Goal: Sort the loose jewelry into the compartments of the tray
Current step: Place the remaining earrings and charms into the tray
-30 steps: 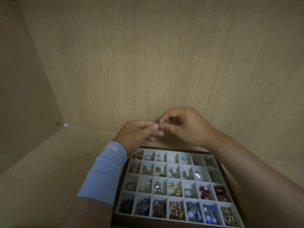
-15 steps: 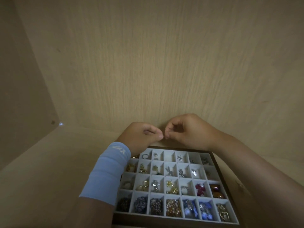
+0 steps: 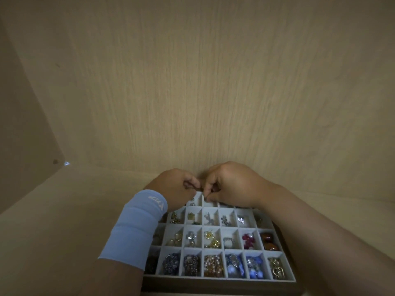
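While both hands meet over the far row of the grey felt-lined compartment tray [image 3: 213, 282], they cover most of that row. The left hand [image 3: 175, 186] and the right hand [image 3: 230, 184] have their fingers curled, with the thumb and forefinger tips of each pressed together and almost touching the other hand's. Whatever lies between those tips is too small and dim to make out, so I cannot tell whether either hand has hold of a piece.

A light-blue elastic wrist sleeve [image 3: 136, 227] on the left forearm hides most of the tray's left column. The tray sits on a pale wood-grain shelf [image 3: 64, 221], near the back panel. Sorted jewelry fills the visible compartments: red stones [image 3: 248, 240], glossy brown beads [image 3: 268, 241] and a cluster of pinkish pearls [image 3: 213, 265] in the nearest row. The smaller silver and gold pieces are blurred.
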The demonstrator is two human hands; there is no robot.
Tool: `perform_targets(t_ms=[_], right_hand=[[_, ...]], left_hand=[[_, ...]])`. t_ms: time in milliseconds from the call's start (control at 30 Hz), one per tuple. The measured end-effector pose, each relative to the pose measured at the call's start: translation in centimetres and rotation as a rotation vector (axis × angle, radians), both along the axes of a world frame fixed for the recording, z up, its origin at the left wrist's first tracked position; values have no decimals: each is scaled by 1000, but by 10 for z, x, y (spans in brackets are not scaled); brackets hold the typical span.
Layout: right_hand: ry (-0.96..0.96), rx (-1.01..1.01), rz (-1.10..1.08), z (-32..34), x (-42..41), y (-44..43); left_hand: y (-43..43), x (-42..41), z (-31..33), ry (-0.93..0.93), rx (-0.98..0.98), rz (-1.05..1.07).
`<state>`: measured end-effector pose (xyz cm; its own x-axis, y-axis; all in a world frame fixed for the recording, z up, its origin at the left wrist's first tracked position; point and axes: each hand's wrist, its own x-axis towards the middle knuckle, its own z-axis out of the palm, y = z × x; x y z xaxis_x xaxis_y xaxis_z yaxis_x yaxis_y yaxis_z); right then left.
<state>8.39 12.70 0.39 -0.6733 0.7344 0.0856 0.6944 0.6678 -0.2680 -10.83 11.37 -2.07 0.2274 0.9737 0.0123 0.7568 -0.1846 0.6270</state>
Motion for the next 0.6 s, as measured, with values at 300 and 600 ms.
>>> perform_targets(t_ms=[300, 600], right_hand=[[158, -99, -123, 17, 32, 4], [-87, 7, -78, 10, 33, -11]], left_hand=[[-7, 20, 8, -26, 85, -17], [-10, 36, 4, 39, 103, -63]])
